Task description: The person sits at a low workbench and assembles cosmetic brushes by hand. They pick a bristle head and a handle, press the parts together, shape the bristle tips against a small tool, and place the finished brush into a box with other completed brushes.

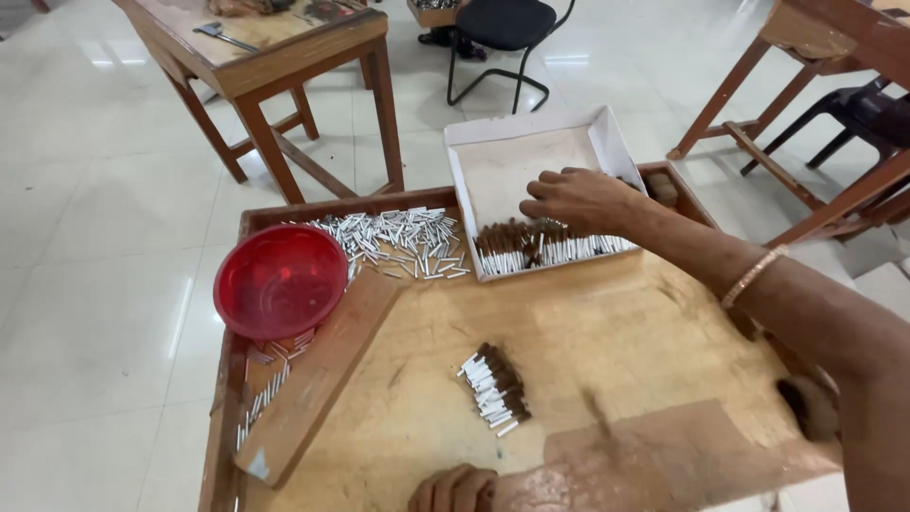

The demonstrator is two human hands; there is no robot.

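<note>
While the right hand (578,199) pinches sticks (550,248) in the tray (531,133), a loose grip risks scattering them; left hand (455,490) rests curled, holding nothing.

A single head-worn camera looks steeply down from the near edge of the wooden worktable (588,332). It faces away across the tabletop, close in, toward the far floor (104,190) and other tables.
</note>
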